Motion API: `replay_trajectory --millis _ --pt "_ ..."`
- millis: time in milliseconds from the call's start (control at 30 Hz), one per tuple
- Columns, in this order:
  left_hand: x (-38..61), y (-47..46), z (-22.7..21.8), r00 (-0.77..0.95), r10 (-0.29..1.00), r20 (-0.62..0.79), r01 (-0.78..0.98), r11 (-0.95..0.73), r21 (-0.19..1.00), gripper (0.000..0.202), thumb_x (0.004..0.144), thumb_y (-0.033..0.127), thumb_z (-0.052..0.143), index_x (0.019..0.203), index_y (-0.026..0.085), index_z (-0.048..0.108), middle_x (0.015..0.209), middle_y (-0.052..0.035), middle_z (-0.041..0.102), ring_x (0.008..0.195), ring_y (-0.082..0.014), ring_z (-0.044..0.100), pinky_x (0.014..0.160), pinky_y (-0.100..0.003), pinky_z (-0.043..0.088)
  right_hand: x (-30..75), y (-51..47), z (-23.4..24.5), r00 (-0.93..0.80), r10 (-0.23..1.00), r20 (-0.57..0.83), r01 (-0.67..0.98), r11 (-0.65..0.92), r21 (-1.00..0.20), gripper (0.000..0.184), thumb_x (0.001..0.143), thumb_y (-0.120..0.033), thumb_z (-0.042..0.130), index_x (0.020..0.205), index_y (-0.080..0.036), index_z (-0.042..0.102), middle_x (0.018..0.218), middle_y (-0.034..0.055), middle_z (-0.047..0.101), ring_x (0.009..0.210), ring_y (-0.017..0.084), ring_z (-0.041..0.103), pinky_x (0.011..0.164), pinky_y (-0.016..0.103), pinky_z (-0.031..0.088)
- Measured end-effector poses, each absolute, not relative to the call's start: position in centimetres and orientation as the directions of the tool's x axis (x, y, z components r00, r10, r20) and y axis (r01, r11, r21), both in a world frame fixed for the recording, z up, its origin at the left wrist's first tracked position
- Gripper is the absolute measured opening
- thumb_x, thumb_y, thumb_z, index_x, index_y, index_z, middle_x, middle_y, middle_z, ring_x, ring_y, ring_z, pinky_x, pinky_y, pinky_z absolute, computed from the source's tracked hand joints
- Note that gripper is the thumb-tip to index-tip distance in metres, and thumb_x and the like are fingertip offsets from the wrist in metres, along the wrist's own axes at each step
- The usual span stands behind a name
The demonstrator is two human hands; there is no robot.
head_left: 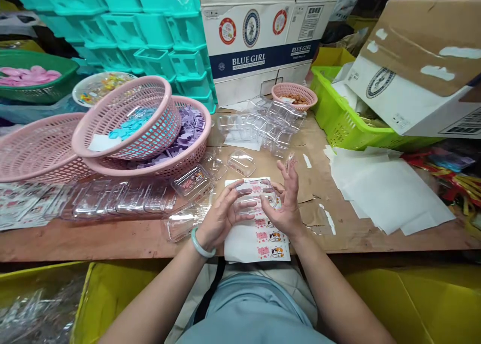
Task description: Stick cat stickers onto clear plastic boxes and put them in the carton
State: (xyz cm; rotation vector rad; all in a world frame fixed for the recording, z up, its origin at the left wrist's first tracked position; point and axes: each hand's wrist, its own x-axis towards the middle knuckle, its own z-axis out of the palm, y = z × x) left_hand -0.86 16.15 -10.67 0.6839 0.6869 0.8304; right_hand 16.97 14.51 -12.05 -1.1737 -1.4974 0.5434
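Clear plastic box (252,193) held just above sticker sheet (259,241), near front edge of desk (112,239). Left hand (221,218) grip pinches box's left end. Right hand (287,206) grip steadies right end, upper fingers splayed. Likely sticker-on-lid step; next calls for flat, even press.

table (93,243): plain wood, with brown cardboard patches taped down around the middle
near edge: sticker sheet (259,244) with little cat pictures, hanging a bit over the front
left side: big pink basket (37,148), and next to it a second pink basket (165,166) full of purple bits
left front: row of clear boxes (116,199), printed cards (18,204) at the far left
middle back: loose heap of clear trays (263,126), small pink basket (296,105) just behind
back: Blue Girl carton (259,58)
right: white paper sheets (387,194) fanned out, green crate (338,118) behind them
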Motion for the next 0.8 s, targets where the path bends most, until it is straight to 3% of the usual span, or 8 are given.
replay_trajectory --millis 67,133,167,233,300,400,533,800 --pt "-1.8 16.0 -11.2 0.463 0.846 -0.266 -0.405 0.468 0.785 0.044 0.085 0.039 0.062 0.127 0.03 0.051 0.132 -0.0091 0.05 0.106 -0.0234 0.061 0.08 -0.036 0.056 17.8 14.0 -11.6 0.09 0.898 0.431 0.362 0.374 -0.854 0.093 0.08 -0.038 0.067 0.15 -0.034 0.006 0.16 0.0076 0.009 0.141 0.028 0.03 0.111 0.049 0.034" --pt "-2.4 15.6 -12.0 0.463 0.845 -0.269 -0.357 0.456 0.815 0.049 0.081 0.035 0.068 0.127 0.031 0.053 0.135 -0.0086 0.047 0.112 -0.0254 0.058 0.085 -0.038 0.055 18.8 13.6 -10.8 0.19 0.898 0.397 0.378 0.306 -0.874 0.078 0.079 -0.044 0.068 0.145 -0.032 0.028 0.159 0.0062 0.012 0.145 0.029 0.017 0.115 0.052 0.023" --pt "-2.7 15.4 -12.4 0.481 0.834 -0.271 -0.332 0.459 0.824 0.052 0.079 0.034 0.071 0.127 0.031 0.054 0.137 -0.0086 0.046 0.115 -0.0268 0.056 0.088 -0.04 0.053 19.2 13.4 -10.2 0.247 0.888 0.388 0.389 0.276 -0.879 0.063 0.08 -0.044 0.068 0.136 -0.03 0.043 0.157 0.0063 0.019 0.145 0.028 0.018 0.116 0.051 0.021" --pt "-2.9 15.1 -13.4 0.535 0.801 -0.268 -0.298 0.476 0.827 0.057 0.075 0.03 0.075 0.128 0.031 0.055 0.138 -0.0089 0.047 0.12 -0.029 0.052 0.093 -0.042 0.05 19.4 13.1 -9.0 0.3 0.885 0.357 0.373 0.236 -0.898 0.031 0.08 -0.04 0.069 0.106 -0.026 0.063 0.141 0.0077 0.043 0.136 0.027 0.036 0.112 0.046 0.03" --pt "-2.9 15.0 -14.1 0.578 0.775 -0.257 -0.288 0.488 0.824 0.06 0.072 0.027 0.077 0.128 0.03 0.056 0.135 -0.0092 0.051 0.123 -0.0287 0.05 0.098 -0.043 0.046 18.9 12.8 -7.8 0.245 0.941 0.236 0.279 0.164 -0.946 0.016 0.08 -0.037 0.069 0.086 -0.023 0.065 0.108 0.0062 0.061 0.107 0.022 0.058 0.097 0.039 0.045" --pt "-3.0 15.2 -14.9 0.607 0.759 -0.238 -0.294 0.492 0.82 0.064 0.071 0.024 0.078 0.131 0.029 0.055 0.133 -0.0086 0.055 0.121 -0.0267 0.051 0.102 -0.043 0.042 17.7 12.6 -6.9 0.034 0.997 -0.066 0.142 -0.07 -0.987 0.022 0.079 -0.041 0.07 0.078 -0.019 0.064 0.074 0.0003 0.059 0.068 0.014 0.055 0.068 0.028 0.048" --pt "-3.2 15.4 -15.3 0.615 0.76 -0.21 -0.308 0.477 0.823 0.062 0.071 0.021 0.077 0.129 0.029 0.057 0.138 -0.0076 0.052 0.122 -0.0267 0.051 0.101 -0.041 0.043 17.0 12.7 -7.4 -0.116 0.968 -0.224 0.152 -0.206 -0.967 0.029 0.079 -0.045 0.069 0.076 -0.017 0.062 0.069 -0.0022 0.054 0.059 0.009 0.046 0.054 0.023 0.039" --pt "-3.3 15.6 -15.6 0.628 0.757 -0.18 -0.319 0.462 0.828 0.063 0.069 0.019 0.079 0.127 0.029 0.058 0.143 -0.0079 0.048 0.124 -0.0292 0.05 0.098 -0.041 0.045 17.1 13.5 -7.7 -0.149 0.947 -0.286 0.288 -0.235 -0.928 0.035 0.079 -0.051 0.065 0.078 -0.016 0.064 0.064 -0.0024 0.051 0.054 0.009 0.041 0.048 0.022 0.034"
